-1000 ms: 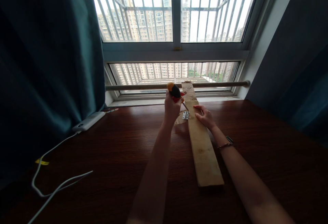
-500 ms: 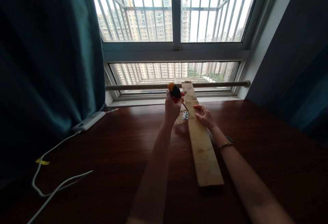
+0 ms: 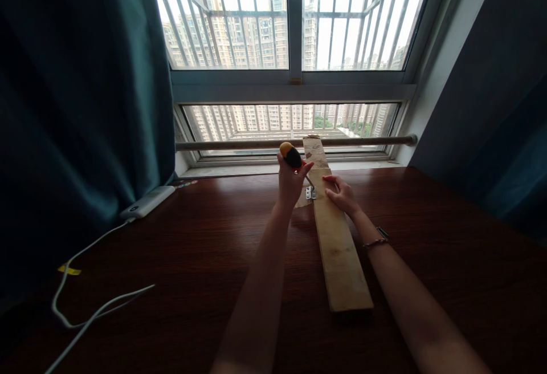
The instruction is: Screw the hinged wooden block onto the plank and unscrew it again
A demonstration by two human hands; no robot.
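Observation:
My left hand (image 3: pixel 292 181) is closed around the yellow and black handle of a screwdriver (image 3: pixel 291 155). Its thin shaft slants down to the right, and the tip meets a small silver hinge (image 3: pixel 310 192) at the left edge of a long wooden board (image 3: pixel 339 248). Part of another thin wooden piece (image 3: pixel 302 200) shows under the hinge, mostly behind my left hand. My right hand (image 3: pixel 341 192) rests on the board's right edge, thumb and fingers apart, pressing on its top face; I see nothing held in it.
The board lies lengthwise on a dark red-brown wooden table (image 3: pixel 192 237). To the left are a white power strip (image 3: pixel 147 202), a white cable (image 3: pixel 92 242) and a yellow tag (image 3: pixel 69 269). A metal rail (image 3: pixel 239 145) crosses before the barred window. A blue curtain (image 3: pixel 85 89) hangs at left.
My left hand has turned slightly on the screwdriver and shifted a little to the right, its thumb now further forward. The hinge has moved slightly. My right hand and the board stay put.

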